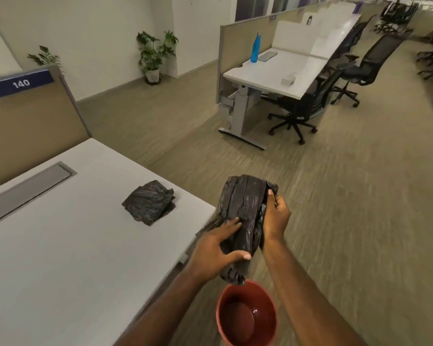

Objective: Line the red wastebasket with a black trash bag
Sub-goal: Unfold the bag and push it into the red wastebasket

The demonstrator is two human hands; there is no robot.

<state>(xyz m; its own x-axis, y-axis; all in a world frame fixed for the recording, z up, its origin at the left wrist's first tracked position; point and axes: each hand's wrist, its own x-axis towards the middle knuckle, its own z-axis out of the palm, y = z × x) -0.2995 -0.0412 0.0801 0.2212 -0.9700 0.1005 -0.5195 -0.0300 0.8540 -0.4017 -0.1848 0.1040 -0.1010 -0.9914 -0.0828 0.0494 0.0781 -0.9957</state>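
Both hands are closed on the same bunched-up, crinkly black plastic trash bag [245, 211], held up in the air just off the corner of the desk. The left hand [216, 248] grips its lower part, fingers spread flat across the front and the thumb wrapped underneath. The right hand [276, 219] clasps the bag's right edge, fingers curled round the back and the thumb pressed near the top. The bag is still gathered in long folds, and its loose tail dangles down to the rim of the round red plastic wastebasket [246, 313], which stands on the floor directly below the hands, between the two forearms. The basket looks bare inside, its glossy bottom catching the light.

To the left, a second folded black plastic bag [149, 202] lies flat on the pale grey desktop [60, 245], well apart from the hands. A grey cable-tray lid [28, 187] is set into the desk near the tan partition [33, 113]. A dark blue sign [19, 83] on top of the partition reads "140" in white.

Beige striped carpet [348, 196] covers the room. Across the aisle stands a white desk [273, 73] with a tall blue bottle [256, 47] on it and black mesh office chairs [303, 108] drawn up beside it. A leafy potted plant [154, 54] sits against the far wall.
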